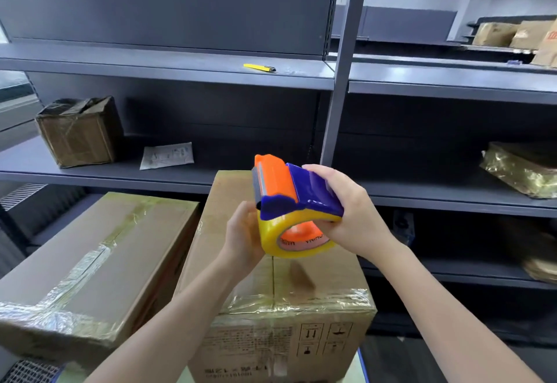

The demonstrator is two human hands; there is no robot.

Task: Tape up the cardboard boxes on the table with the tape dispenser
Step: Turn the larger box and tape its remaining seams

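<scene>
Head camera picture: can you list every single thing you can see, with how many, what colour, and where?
tape dispenser: one, orange and blue with a yellowish roll, held up over the middle box
middle box: one, brown cardboard, in front, clear tape across its near edge, top seam still untaped
left box: one, brown cardboard, beside the middle box, taped along its top
small box: one, brown, crumpled, on the left shelf
paper slip: one, white, on the same shelf, right of the small box
utility knife: one, yellow, on the upper shelf
wrapped parcel: one, gold-brown, on the right shelf
far boxes: several, brown, top right, blurry
shelves: grey metal, behind everything
left hand: cups the roll
right hand: holds the blue grip
</scene>
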